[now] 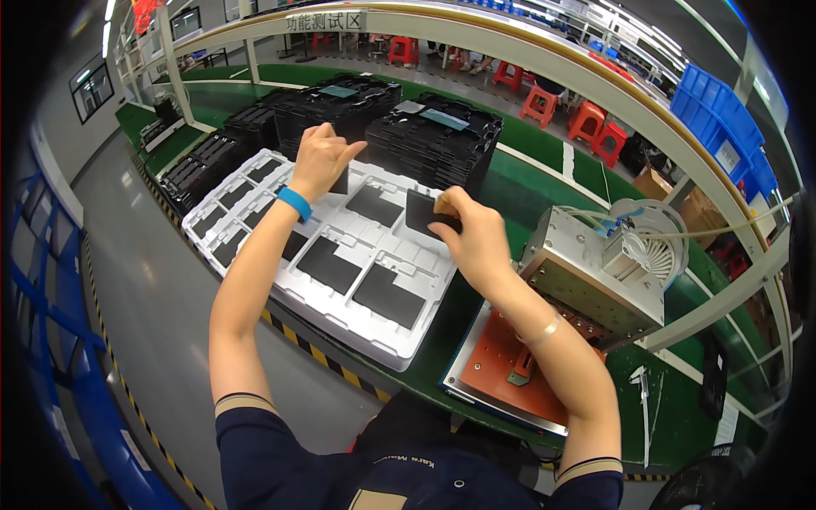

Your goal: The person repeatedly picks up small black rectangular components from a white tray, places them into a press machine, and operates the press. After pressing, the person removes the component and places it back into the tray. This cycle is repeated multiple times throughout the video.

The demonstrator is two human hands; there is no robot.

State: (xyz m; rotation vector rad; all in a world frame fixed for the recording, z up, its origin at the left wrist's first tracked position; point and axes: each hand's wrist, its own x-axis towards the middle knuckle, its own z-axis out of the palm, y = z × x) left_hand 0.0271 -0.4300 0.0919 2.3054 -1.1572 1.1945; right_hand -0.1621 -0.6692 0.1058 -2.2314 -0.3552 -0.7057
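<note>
- 2 hands work over the white tray [340, 280]: right hand [476, 238] pinches a black panel [422, 212] above a pocket; left hand [321, 160] grips another panel's edge.
- Best lowered flat, corners square to the pocket.
- Black tray stacks [433, 140] beyond the hands carry pale rectangular labels; a white sign with dark characters hangs above them; blue bins [718, 115] sit far right of the counter [671, 408].
</note>
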